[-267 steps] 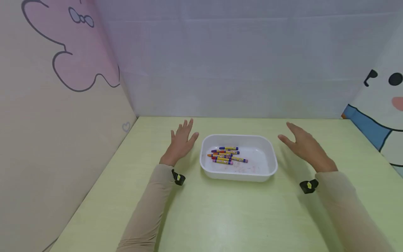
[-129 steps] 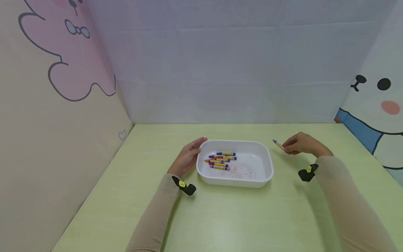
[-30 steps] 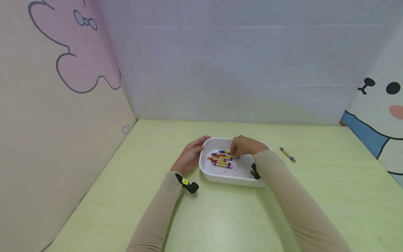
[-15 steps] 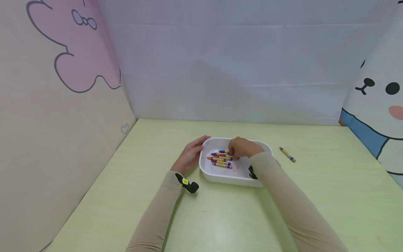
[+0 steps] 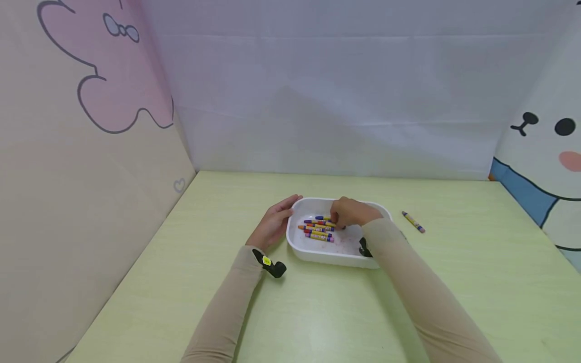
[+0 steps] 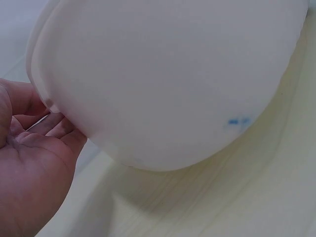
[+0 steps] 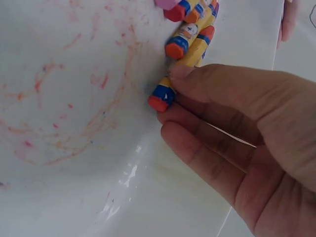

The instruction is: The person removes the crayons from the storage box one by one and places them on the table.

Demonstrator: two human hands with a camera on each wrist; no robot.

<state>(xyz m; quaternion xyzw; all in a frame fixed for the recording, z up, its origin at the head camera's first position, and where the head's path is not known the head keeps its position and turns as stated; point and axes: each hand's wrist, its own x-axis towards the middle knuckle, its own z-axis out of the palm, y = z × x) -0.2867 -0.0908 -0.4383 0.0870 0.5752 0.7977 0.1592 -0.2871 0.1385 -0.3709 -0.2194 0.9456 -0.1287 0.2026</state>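
My left hand (image 5: 272, 224) grips the left end of a white plastic tray (image 5: 336, 260). In the left wrist view its fingers bend at the edge, beside the tray's pale outer side (image 6: 163, 89). Over the inside of the tray, my right hand (image 5: 351, 212) reaches down among several wrapped crayons (image 5: 319, 237). The right wrist view has thumb and fingertips pinching one crayon (image 7: 163, 96) with a red end and a dark blue band; the hand hides the rest of it. Other crayons (image 7: 180, 42) lie close beside it.
A single yellow-wrapped crayon (image 5: 413, 222) lies on the pale green table (image 5: 317, 312), right of the tray. Crayon marks (image 7: 74, 118) streak the tray floor. A white backdrop (image 5: 327, 101) rises behind the table's far edge, with a cartoon-printed panel on either side.
Both hands began apart from the tray. The left took hold of its end; the right carried a crayon out to the table, then came back into the tray, almost still over the last second.
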